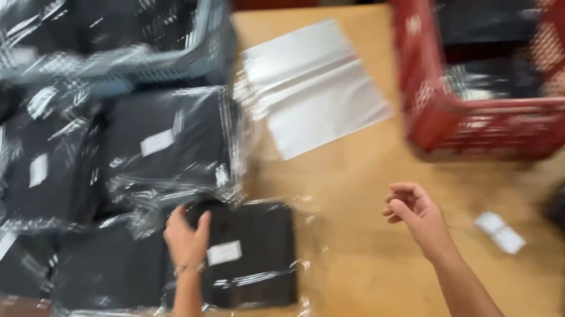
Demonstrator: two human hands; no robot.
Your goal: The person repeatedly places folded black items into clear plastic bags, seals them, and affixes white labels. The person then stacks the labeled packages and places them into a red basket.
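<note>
The left hand point(186, 238) is laid on a black garment in a clear bag point(251, 253), the grip loosely closed on the bag's left edge, low on the wooden worktop point(358, 255). More bagged black garments point(147, 143) are stacked at nine o'clock of it, touching. The right hand point(414, 215) is held above bare wood at three o'clock, fingers curled, grasping nothing. An empty clear bag point(313, 87) is seen at twelve o'clock, a red crate point(488, 116) at two o'clock, a grey basket point(181, 34) at eleven o'clock.
</note>
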